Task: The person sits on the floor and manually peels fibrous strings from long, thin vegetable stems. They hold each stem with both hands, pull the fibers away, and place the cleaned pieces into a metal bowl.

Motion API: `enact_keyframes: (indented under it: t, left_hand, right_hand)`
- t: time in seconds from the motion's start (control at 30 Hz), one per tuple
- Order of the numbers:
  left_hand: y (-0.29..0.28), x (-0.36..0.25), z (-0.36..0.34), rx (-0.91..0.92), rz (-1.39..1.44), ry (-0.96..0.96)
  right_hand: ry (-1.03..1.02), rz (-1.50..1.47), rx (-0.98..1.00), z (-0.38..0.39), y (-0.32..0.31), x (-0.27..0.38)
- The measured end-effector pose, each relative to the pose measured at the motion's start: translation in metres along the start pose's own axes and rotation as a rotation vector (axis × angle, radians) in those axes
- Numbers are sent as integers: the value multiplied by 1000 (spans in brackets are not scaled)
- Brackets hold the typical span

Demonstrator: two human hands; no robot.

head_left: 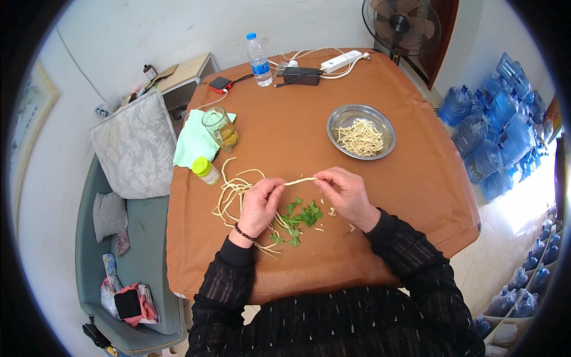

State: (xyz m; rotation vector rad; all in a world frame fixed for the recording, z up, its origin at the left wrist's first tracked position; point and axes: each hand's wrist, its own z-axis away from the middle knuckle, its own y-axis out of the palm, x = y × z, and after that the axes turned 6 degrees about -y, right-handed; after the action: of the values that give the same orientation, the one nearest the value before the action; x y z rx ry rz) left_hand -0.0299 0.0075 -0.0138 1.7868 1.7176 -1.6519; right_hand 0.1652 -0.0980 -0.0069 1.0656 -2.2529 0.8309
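A pale long bean (300, 181) is stretched between my two hands above the table. My left hand (260, 205) pinches its left end, and my right hand (346, 191) pinches its right end. Under and beside my left hand lies a loose tangle of long pale beans (225, 199). Green leafy sprigs (302, 218) rest between my wrists, with small broken bits (332, 211) scattered near my right hand. Beyond my right hand, a round metal bowl (389, 144) holds many short broken bean pieces (360, 138).
On the brown-covered table (285, 131) stand a green-lidded jar (205, 171), a glass mug (220, 129) by a mint cloth (191, 143), and a water bottle (259, 60). A black adapter (301, 75) and white power strip (340, 61) lie at the back. Blue water jugs (488, 125) are right.
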Motion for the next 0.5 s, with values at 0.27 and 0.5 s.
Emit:
enact_keyframes:
  t: [0.27,0.5]
  left_hand:
    - [-5,-9,1,128,-41,-27]
    - [-5,-6,3,209,67,-90]
  right_hand:
    - [43,-11,14,0,-2,0]
    - [33,-16,4,-1,0,-1]
